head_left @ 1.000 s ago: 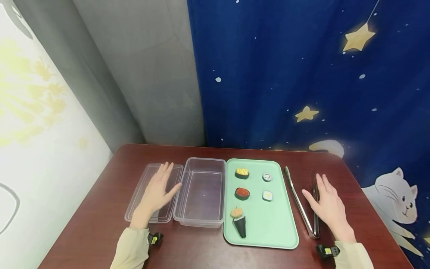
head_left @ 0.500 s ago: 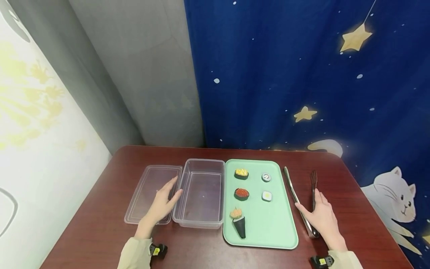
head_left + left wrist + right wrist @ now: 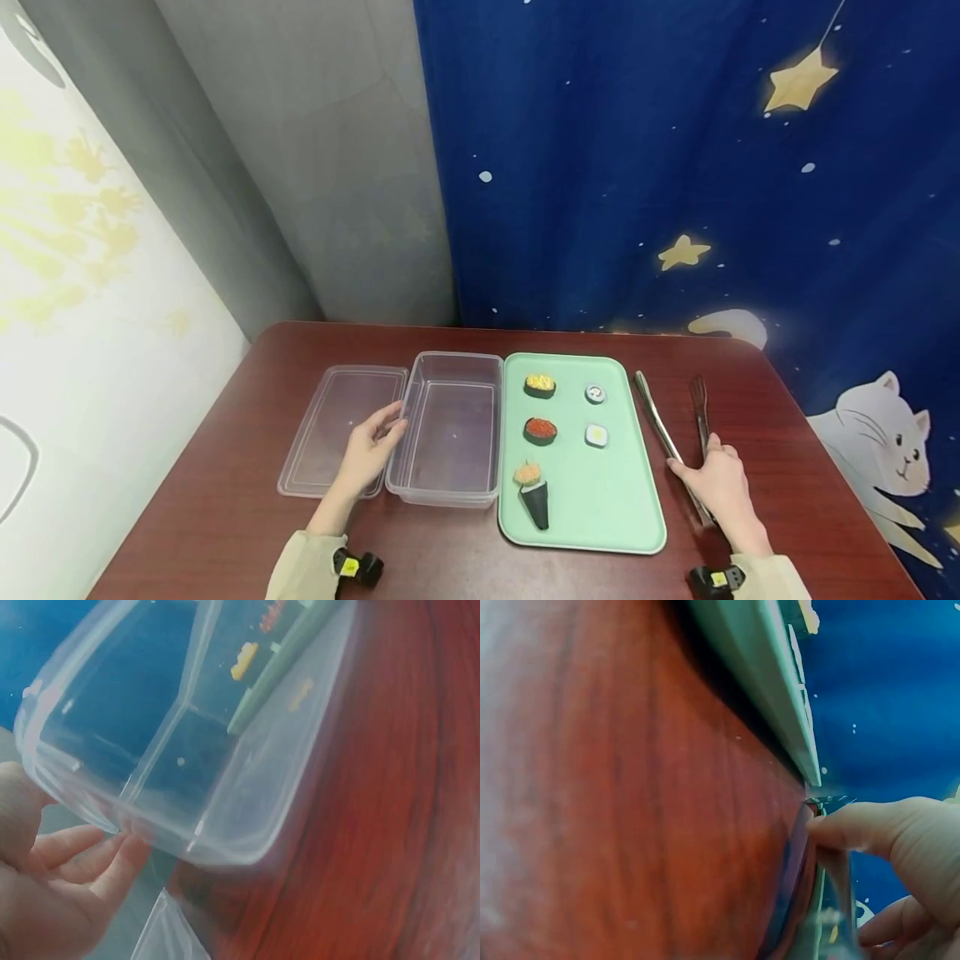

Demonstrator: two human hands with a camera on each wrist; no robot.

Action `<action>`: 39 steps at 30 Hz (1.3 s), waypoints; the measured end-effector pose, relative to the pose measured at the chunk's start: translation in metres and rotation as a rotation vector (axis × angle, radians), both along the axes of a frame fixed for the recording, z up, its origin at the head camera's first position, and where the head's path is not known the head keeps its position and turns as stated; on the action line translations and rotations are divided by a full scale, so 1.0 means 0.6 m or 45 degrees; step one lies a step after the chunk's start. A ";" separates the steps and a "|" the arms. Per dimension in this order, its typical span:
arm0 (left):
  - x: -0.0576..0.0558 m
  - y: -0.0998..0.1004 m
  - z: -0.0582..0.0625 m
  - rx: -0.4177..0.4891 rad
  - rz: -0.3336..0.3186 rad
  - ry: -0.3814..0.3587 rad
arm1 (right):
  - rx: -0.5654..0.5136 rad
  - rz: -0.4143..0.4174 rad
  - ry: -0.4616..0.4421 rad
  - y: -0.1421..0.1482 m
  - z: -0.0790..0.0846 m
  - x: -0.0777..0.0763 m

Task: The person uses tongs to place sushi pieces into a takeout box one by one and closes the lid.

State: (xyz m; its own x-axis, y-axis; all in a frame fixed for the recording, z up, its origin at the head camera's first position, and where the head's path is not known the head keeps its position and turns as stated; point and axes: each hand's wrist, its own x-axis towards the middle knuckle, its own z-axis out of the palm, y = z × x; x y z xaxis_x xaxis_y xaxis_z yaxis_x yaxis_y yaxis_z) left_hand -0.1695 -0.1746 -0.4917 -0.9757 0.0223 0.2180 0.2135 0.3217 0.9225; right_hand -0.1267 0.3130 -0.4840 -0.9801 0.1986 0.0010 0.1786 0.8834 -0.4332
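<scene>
Left of the green tray (image 3: 615,508) on the tabletop (image 3: 435,554), touches the side of the clear tub (image 3: 453,433) with the left grip (image 3: 369,452), thumb and fingers apart, next to the flat lid (image 3: 318,433). Right of that tray, holds the metal tongs (image 3: 657,417) between thumb and fingers of the right grip (image 3: 722,485).

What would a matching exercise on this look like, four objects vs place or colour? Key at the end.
Column one
1. tub
2. tongs
3. tray
4. lid

Column two
A. pale green, bearing five sushi pieces
B. leftmost of the four, clear and flat
C. between two others, clear and deep
D. rightmost of the four, at the right hand

Right pairs: 1-C, 2-D, 3-A, 4-B
</scene>
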 end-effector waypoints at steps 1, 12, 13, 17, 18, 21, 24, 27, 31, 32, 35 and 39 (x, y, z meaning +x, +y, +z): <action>0.000 0.001 0.002 0.031 0.005 -0.028 | -0.005 -0.001 0.003 0.000 0.002 0.000; -0.002 0.000 0.013 0.220 0.023 -0.164 | -0.055 0.040 0.294 0.016 -0.002 -0.003; -0.001 -0.001 0.012 0.227 0.024 -0.173 | -0.059 0.055 0.332 0.016 0.000 -0.004; 0.000 -0.002 0.010 0.220 0.027 -0.172 | -0.056 0.175 0.496 0.014 0.008 -0.011; 0.001 -0.002 0.010 0.218 0.028 -0.166 | -0.050 0.214 0.532 0.012 0.010 -0.014; 0.002 -0.002 0.010 0.213 0.027 -0.142 | -0.050 0.341 0.598 0.004 0.018 -0.026; 0.003 0.000 0.011 0.235 0.024 -0.132 | -0.046 0.454 0.595 -0.007 0.024 -0.040; 0.002 0.002 0.011 0.267 0.020 -0.145 | -0.055 0.552 0.562 -0.018 0.028 -0.057; 0.001 0.007 0.012 0.298 0.015 -0.177 | -0.105 0.681 0.512 -0.030 0.031 -0.083; 0.000 0.007 0.012 0.305 0.016 -0.189 | -0.114 0.713 0.500 -0.033 0.031 -0.090; -0.002 0.008 0.011 0.303 0.037 -0.224 | -0.130 0.798 0.442 -0.041 0.033 -0.108; -0.003 0.010 0.011 0.317 0.074 -0.284 | -0.154 0.863 0.336 -0.052 0.035 -0.126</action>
State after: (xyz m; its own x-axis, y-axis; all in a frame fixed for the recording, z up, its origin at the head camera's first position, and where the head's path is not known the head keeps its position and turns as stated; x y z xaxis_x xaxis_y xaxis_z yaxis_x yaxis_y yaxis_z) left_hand -0.1715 -0.1688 -0.4849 -0.9980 -0.0621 -0.0095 -0.0149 0.0865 0.9961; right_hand -0.2020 0.2821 -0.4628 -0.8581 -0.4368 0.2699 -0.5130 0.7066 -0.4875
